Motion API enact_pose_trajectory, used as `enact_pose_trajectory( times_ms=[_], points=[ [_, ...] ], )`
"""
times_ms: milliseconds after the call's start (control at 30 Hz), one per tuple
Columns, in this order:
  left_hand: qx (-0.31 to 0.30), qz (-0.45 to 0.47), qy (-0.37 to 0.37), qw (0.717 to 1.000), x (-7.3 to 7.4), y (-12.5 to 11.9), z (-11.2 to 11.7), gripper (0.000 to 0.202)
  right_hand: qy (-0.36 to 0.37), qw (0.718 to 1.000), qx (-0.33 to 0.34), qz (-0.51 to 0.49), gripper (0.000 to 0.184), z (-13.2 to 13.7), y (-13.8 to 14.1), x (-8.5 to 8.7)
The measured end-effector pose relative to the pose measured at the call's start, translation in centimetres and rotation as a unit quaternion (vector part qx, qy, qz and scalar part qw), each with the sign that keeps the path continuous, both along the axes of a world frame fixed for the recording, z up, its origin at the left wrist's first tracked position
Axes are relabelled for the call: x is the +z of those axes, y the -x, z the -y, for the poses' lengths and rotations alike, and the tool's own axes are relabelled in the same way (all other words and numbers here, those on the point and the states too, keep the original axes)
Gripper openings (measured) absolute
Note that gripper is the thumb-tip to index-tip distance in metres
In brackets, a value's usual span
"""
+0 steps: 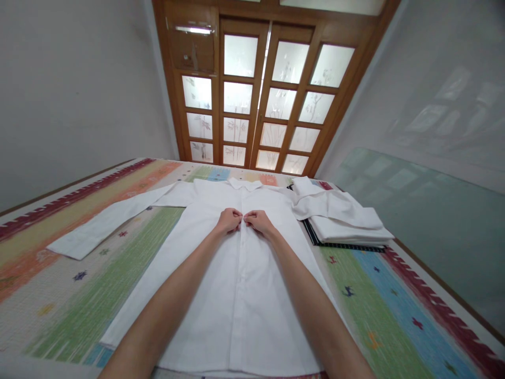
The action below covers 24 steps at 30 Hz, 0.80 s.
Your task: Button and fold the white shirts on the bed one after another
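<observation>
A white long-sleeved shirt (pixel 209 326) lies front side up, its collar at the far end and its button placket running down the middle. One sleeve (pixel 106 221) stretches out to the left. My left hand (pixel 229 221) is closed in a pinch on the placket at chest height. Close beside it, my right hand (pixel 258 221) pinches the other side of the same placket. The fingertips nearly meet, and they hide whatever button is between them. The right sleeve reaches toward a folded pile and partly overlaps it.
A stack of folded white cloth (pixel 347 229) with a dark patterned layer beneath it sits to the right. A striped, colourful cover (pixel 379 305) lies under everything. Beyond the far edge stand wooden doors with glass panes (pixel 276 102). Pale walls rise on both sides.
</observation>
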<state>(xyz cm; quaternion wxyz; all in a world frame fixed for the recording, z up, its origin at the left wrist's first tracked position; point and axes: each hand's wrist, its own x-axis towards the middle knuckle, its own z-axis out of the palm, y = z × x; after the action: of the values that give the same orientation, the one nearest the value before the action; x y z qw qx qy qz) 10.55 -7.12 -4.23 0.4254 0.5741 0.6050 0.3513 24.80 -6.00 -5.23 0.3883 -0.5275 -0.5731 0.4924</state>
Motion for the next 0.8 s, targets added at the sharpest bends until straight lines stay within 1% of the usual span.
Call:
enact_pose_trajectory(
  times_ms=[167, 367, 433, 600, 800],
  points=[
    [0.004, 0.034, 0.021, 0.999, 0.07, -0.1, 0.01, 0.015, 0.006, 1.0, 0.008, 0.003, 0.009, 0.07, -0.04, 0.2],
    [0.031, 0.053, 0.029, 0.998, -0.29, 0.15, -0.46, 0.035, 0.002, 1.0, 0.006, -0.002, 0.004, 0.16, -0.3, 0.25],
    [0.033, 0.058, 0.031, 0.997, -0.42, 0.2, -0.65, 0.037, 0.003, 1.0, 0.012, -0.006, 0.003, 0.21, -0.43, 0.29],
    [0.028, 0.067, 0.029, 0.997, -0.53, 0.24, -0.82, 0.027, -0.001, 1.0, 0.028, 0.005, 0.002, 0.32, -0.61, 0.29],
    [0.012, 0.072, 0.019, 0.997, -0.32, 0.36, -0.45, 0.017, -0.01, 0.999, 0.023, 0.03, 0.004, 0.2, -0.47, 0.05]
  ],
)
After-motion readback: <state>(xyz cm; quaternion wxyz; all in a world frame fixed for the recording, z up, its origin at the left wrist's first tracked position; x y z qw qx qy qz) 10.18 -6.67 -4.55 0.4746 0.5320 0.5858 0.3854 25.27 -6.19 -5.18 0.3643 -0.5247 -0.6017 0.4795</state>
